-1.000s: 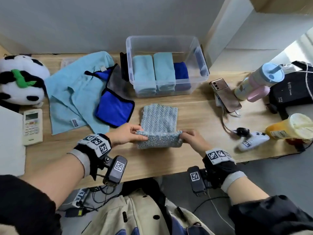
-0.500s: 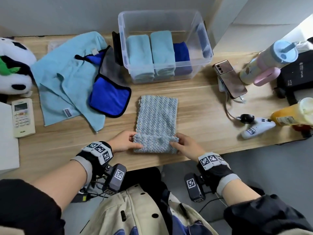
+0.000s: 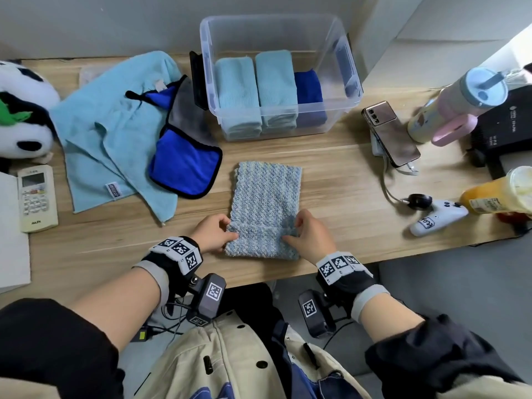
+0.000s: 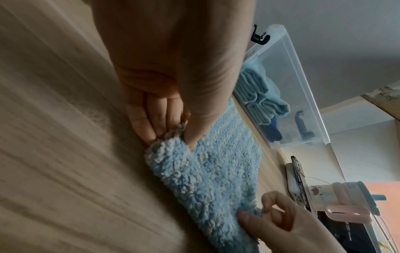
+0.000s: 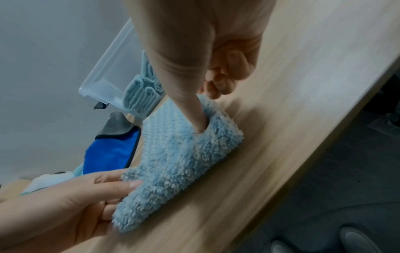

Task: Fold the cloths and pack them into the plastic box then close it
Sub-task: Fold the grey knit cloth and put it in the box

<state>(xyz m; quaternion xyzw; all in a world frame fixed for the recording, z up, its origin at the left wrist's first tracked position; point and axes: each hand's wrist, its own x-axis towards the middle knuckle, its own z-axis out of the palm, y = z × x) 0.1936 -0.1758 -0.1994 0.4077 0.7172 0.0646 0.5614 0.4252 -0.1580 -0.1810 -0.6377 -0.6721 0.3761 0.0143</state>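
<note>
A fluffy grey-blue cloth (image 3: 266, 203) lies as a long strip on the wooden table, its near end turned over in a short fold. My left hand (image 3: 214, 233) pinches the fold's left corner (image 4: 173, 137), thumb on top. My right hand (image 3: 305, 231) pinches the right corner (image 5: 205, 126) the same way. Behind stands the clear plastic box (image 3: 349, 79), open, holding two rolled light-blue cloths (image 3: 254, 87) and a dark blue one (image 3: 309, 90). A light-blue cloth (image 3: 109, 131) and a blue black-edged cloth (image 3: 184, 165) lie unfolded to the left.
A panda plush (image 3: 23, 110) and a remote (image 3: 36, 197) sit at far left. On the right are a phone (image 3: 390, 133), a pastel tumbler (image 3: 457, 105), a white game controller (image 3: 437, 217), an orange drink cup (image 3: 501, 191) and a black device (image 3: 506, 131).
Both hands have drawn the cloth's folded near end toward the table's front edge, so the strip now lies longer and flatter. The head view has tilted down and closer.
</note>
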